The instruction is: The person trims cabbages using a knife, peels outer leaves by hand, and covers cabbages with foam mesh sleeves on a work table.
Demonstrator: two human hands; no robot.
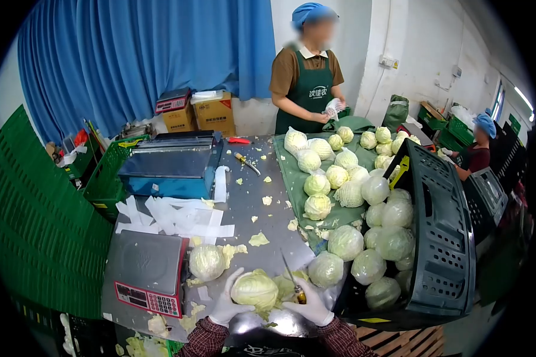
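Near the front edge of the table, a pale green cabbage (255,290) rests against my left hand (227,302), whose white-gloved fingers curve round its left side. My right hand (311,306), also gloved, grips a knife (300,293) by its yellowish handle, with the thin blade pointing up and away. Loose outer leaves (284,287) lie between the cabbage and the knife. Just left of the cabbage sits another cabbage (206,262) that looks wrapped in clear film.
A red-trimmed scale (146,265) stands at left, below a blue wrapping machine (170,166). To the right, a dark crate (443,250) tilts with film-wrapped cabbages inside. Several cabbages (317,207) cover a green cloth, some in white netting. Across the table a person (307,77) handles netting.
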